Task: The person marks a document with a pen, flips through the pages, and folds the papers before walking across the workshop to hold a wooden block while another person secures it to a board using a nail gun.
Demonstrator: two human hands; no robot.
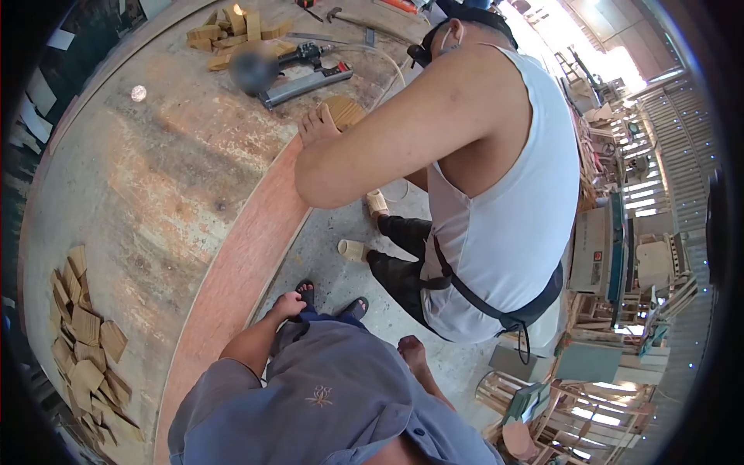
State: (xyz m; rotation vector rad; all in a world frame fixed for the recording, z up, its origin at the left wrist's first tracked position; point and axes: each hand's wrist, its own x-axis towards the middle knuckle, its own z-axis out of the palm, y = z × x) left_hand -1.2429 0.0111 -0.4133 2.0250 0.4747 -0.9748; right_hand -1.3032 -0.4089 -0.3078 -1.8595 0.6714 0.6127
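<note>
My left hand (288, 306) hangs low beside the workbench edge, above my sandalled feet, its fingers curled in with nothing seen in them. My right hand (412, 353) is down by my other side, near the co-worker's hip; its fingers look loosely curled and hold nothing visible. Closest to my left hand is a long reddish wooden strip (236, 256) along the bench's curved edge. A co-worker (511, 178) in a white sleeveless top bends over the bench, one hand (316, 126) at the far end of the strip, beside a wood piece (342, 112).
Cut wood blocks (85, 341) lie piled on the workbench (155, 209) at the near left, with more blocks (240, 29) at the back. A nail gun (306, 84), an air hose (384, 56) and a hammer (335, 14) rest there too. Machinery and timber stand at right.
</note>
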